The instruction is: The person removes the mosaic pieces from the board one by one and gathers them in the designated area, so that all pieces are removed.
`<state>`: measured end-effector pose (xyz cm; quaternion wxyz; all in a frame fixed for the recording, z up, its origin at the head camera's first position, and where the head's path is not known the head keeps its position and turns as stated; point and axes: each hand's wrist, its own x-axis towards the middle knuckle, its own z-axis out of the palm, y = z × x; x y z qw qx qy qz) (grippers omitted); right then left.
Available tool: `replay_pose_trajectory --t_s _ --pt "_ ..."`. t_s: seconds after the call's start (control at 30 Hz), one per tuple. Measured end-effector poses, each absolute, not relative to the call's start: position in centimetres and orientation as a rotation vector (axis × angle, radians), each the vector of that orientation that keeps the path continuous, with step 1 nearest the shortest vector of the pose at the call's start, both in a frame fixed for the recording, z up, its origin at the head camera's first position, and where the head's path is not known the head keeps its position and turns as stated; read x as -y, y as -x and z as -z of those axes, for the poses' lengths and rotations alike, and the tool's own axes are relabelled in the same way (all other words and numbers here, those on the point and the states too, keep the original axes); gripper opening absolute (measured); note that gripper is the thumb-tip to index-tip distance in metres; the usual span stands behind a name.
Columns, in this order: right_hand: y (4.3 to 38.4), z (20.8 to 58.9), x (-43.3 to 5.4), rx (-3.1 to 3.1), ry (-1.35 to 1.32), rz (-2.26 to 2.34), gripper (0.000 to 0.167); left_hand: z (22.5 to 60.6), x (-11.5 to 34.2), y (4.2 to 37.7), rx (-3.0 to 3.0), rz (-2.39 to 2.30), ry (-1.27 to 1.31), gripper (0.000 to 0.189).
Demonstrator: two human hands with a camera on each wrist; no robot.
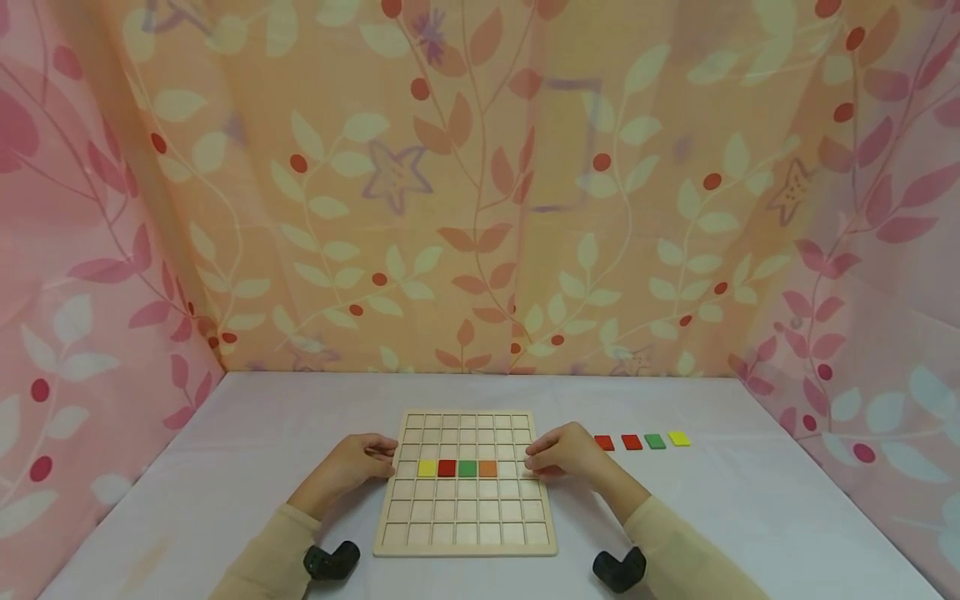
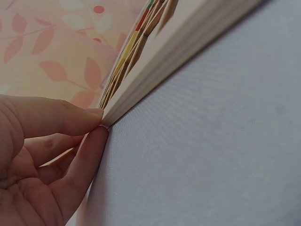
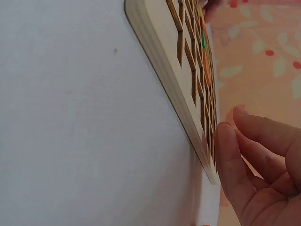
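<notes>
A pale wooden grid board [image 1: 465, 551] lies flat on the table. In one of its rows sit a yellow tile [image 1: 427, 468], a red tile [image 1: 447, 468], a green tile [image 1: 467, 468] and an orange tile [image 1: 488, 468], side by side. At the board's left edge, my left hand [image 1: 358, 460] pinches the rim between thumb and fingertip, as the left wrist view shows. My right hand [image 1: 566, 454] is at the opposite edge, fingertips right at the rim; the right wrist view shows its thumb and fingers slightly apart, with nothing between them.
Right of the board, beyond my right hand, lie loose tiles in a row: two red [image 1: 632, 442], one green [image 1: 656, 442] and one yellow [image 1: 679, 438]. The leftmost red one is partly hidden. A white cloth covers the table [image 1: 300, 400]; patterned curtains [image 1: 480, 250] surround it.
</notes>
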<state>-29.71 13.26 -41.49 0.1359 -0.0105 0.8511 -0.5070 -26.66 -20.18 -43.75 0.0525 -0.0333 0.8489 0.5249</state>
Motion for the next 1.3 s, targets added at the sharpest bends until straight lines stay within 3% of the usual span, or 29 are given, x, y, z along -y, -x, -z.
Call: replay_pose_trajectory --t_s 0.77,1.3 --pt "30.7 41.7 -9.8 -2.361 0.104 1.456 0.019 44.0 20.2 26.9 -2.575 -1.606 0.126 0.043" --pt "30.7 41.7 -8.9 -2.320 0.109 1.448 0.011 43.8 20.2 26.8 -2.579 -1.598 0.124 0.042"
